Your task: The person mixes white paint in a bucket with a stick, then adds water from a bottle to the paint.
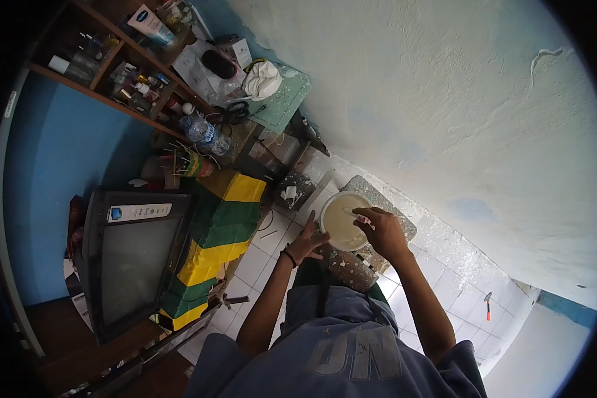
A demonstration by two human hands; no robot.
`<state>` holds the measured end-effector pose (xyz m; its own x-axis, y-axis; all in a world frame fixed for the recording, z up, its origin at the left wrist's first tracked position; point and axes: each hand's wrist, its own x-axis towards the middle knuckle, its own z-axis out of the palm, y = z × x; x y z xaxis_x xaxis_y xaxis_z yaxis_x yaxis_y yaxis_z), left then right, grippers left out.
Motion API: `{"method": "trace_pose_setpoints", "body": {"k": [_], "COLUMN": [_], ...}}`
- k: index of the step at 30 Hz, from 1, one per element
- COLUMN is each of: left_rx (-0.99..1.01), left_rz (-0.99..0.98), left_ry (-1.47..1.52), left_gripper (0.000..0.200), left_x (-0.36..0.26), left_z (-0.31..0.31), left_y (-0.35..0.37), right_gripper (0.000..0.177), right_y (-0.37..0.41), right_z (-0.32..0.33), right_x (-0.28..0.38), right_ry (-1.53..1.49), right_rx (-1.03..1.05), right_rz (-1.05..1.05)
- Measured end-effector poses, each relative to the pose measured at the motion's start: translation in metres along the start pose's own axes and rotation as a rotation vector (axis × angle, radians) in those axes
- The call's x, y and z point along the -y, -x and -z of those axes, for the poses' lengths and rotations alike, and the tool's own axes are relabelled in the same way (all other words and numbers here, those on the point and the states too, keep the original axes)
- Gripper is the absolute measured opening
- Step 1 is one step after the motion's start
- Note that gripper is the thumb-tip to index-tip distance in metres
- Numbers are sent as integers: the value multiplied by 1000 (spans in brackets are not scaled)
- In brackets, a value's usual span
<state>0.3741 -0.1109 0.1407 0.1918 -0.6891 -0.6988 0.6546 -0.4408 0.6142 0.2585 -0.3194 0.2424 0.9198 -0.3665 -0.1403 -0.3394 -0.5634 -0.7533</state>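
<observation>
A round white bucket (322, 222) holds a cream-coloured, thick-looking mixture (341, 229). My right hand (385, 233) is closed over the bucket on a pale, thin-handled stirring tool (353, 213); its lower end is hidden in the mixture. At the bucket's left side is my left hand (305, 243), fingers spread, with the thumb close to the rim. A dark band circles that wrist. The bucket rests on a speckled, paint-spattered stool or board (401, 222) close in front of me.
On the right stands a wall (444, 99) with patchy white coating. A red-handled hammer-like tool (488, 306) lies on the white tiles (438, 268). To the left are a television (136, 265), a green-and-yellow cloth (209, 259), a water bottle (205, 132) and crowded shelves (106, 66).
</observation>
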Motion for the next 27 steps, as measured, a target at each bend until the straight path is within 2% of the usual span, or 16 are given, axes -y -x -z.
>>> {"method": "trace_pose_setpoints", "body": {"k": [3,6,7,12,16,17,19,21,27], "left_rx": [-163,-89,-122,-242,-137,-126,-137,-176,-45], "left_rz": [-616,-645,-669,-749,-858,-866,-918,-1005,-944], "left_ry": [-901,-704,-709,-705,-668,-663,-762,-968,-696], "left_gripper": [153,159,158,152,141,138,133,130,108], "left_x": [44,45,38,17,22,42,41,37,41], "left_z": [14,11,6,-7,3,16,19,20,25], "left_y": [-26,-30,-27,-25,-54,-75,-82,-88,-106], "right_gripper": [27,28,29,28,27,27,26,27,27], "right_y": [-12,-20,-22,-19,-17,-18,-17,-14,-25], "right_z": [-15,-42,-48,-58,-69,-68,-60,-56,-58], "right_x": [-10,-32,-36,-35,-37,-33,-21,-22,-31], "right_ry": [25,124,173,272,266,277,296,260,258], "right_rx": [50,60,54,162,263,295,358,331,107], "right_rz": [10,122,174,115,166,129,53,53,138]}}
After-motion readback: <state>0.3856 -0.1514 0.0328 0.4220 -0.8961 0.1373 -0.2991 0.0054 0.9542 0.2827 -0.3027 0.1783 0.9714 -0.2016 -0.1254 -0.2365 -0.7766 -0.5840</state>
